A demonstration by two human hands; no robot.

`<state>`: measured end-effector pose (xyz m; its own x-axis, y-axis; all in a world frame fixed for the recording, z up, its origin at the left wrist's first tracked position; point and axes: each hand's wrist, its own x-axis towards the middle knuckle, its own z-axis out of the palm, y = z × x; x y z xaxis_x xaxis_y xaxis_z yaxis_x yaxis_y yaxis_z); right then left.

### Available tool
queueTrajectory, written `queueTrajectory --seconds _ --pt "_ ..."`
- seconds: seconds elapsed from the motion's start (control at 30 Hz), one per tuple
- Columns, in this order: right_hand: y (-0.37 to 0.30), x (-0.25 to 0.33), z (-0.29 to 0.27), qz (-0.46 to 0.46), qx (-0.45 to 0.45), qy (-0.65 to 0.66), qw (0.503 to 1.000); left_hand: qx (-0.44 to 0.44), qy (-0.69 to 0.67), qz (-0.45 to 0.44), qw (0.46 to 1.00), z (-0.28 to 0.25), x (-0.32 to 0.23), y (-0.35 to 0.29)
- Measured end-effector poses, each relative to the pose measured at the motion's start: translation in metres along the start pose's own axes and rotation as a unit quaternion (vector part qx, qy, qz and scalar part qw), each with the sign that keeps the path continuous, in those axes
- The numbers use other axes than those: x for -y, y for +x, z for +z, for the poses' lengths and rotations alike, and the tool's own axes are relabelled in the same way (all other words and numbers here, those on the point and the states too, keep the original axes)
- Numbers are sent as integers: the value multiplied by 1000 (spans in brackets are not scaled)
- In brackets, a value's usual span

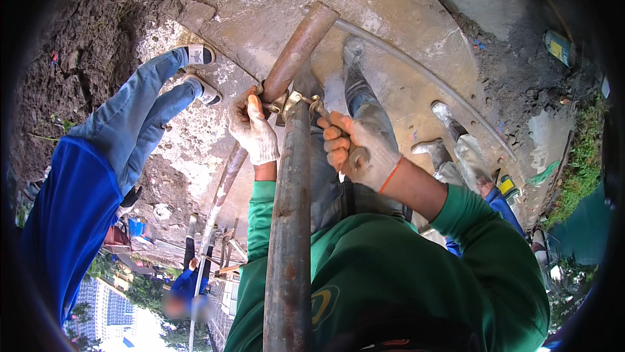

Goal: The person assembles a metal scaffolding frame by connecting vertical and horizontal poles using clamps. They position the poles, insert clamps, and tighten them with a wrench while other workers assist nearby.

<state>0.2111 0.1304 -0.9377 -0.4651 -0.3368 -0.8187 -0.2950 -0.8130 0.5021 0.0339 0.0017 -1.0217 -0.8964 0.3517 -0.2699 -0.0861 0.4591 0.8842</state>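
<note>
A grey steel pipe [290,222] runs up in front of my body. Its far end meets a rusty brown pipe [299,49] that slants across it. A metal scaffold clamp [286,103] sits where the two pipes join. My left hand [254,130], in a white work glove with orange fingertips, is closed at the clamp's left side; its exact grip is partly hidden. In my gloved right hand [364,150] is a wrench [320,110], its end reaching the clamp's right side. The fist covers much of the wrench's handle.
A person in blue [78,183] stands close on the left. Another person's boots [433,147] are on the right. A thin grey pipe [423,65] lies across the wet concrete [416,20]. Farther back, a person [189,283] stands beside an upright pole. Mud [84,52] borders the left.
</note>
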Motion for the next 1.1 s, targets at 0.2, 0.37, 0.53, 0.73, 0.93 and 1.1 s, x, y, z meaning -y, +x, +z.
queueTrajectory --seconds 0.2,0.37,0.53,0.73,0.93,1.1 --pt "16 -50 -8 -48 -22 3 999 5 -6 -27 1000 -2 -3 -2" --pt "32 -56 -22 -143 -82 -247 955 7 0 -24 1000 -2 -3 -1" --pt "43 -68 -42 -66 -8 -91 994 5 37 12 999 -2 -3 0" --pt "81 -122 -50 -154 302 119 933 14 12 -2 1000 -3 -9 -3" --pt "134 -2 -78 -326 -57 -104 938 4 9 -3 1000 1 -9 -1" --pt "165 74 -25 -326 -33 -337 883 5 33 -18 999 -3 -5 -1"
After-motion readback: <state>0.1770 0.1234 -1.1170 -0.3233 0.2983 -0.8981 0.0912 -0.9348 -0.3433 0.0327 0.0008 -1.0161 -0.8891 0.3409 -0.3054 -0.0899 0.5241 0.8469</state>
